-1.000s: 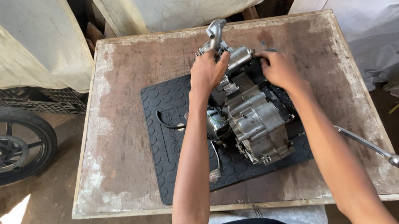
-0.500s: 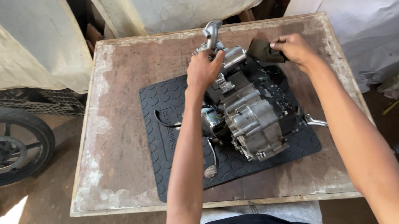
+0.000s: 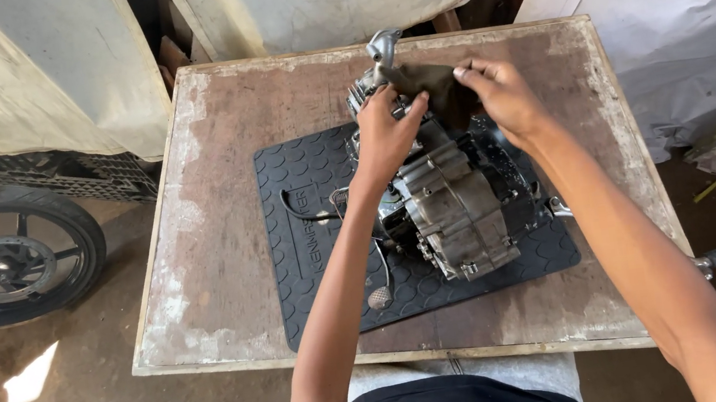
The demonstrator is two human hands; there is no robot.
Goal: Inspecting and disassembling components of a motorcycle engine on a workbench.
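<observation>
Worn wooden bench [image 3: 225, 248] is carrying the engine [image 3: 457, 206] on its black mat [image 3: 310, 189], long axis running away from me, while my left hand [image 3: 386, 136] and right hand [image 3: 502, 97] are both gripping a dark rag [image 3: 435, 83] at its far end.

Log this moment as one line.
left hand: on engine top | right hand: holding dark rag | engine: on black mat, on table

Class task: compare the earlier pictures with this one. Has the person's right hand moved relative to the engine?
Yes. The right hand, earlier off the far right corner of the engine, has come left over its far end, pinching a dark rag.
</observation>
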